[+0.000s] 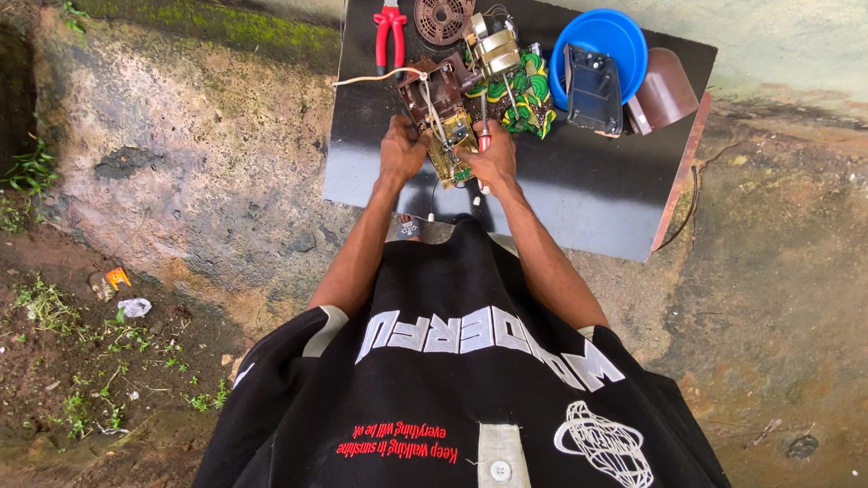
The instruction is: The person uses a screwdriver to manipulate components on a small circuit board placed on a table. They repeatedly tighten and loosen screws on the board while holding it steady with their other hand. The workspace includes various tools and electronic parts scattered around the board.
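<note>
On a dark table point(579, 194) lies a small opened device with a brown casing and a circuit board point(443, 122). My left hand point(400, 149) grips the board's near left edge. My right hand point(493, 161) holds a screwdriver with a red and white handle point(483, 145), its shaft pointing up into the device. A white wire point(371, 78) runs from the casing to the left. Just behind the board sit a metal transformer part point(493, 50) and a green patterned cloth point(524, 95).
Red-handled pliers point(390, 32) and a round brown grille point(443, 18) lie at the table's far edge. A blue bowl point(610, 41), a dark plastic cover point(594, 90) and a brown housing point(666, 89) sit at the right. Mossy concrete and dirt surround the table.
</note>
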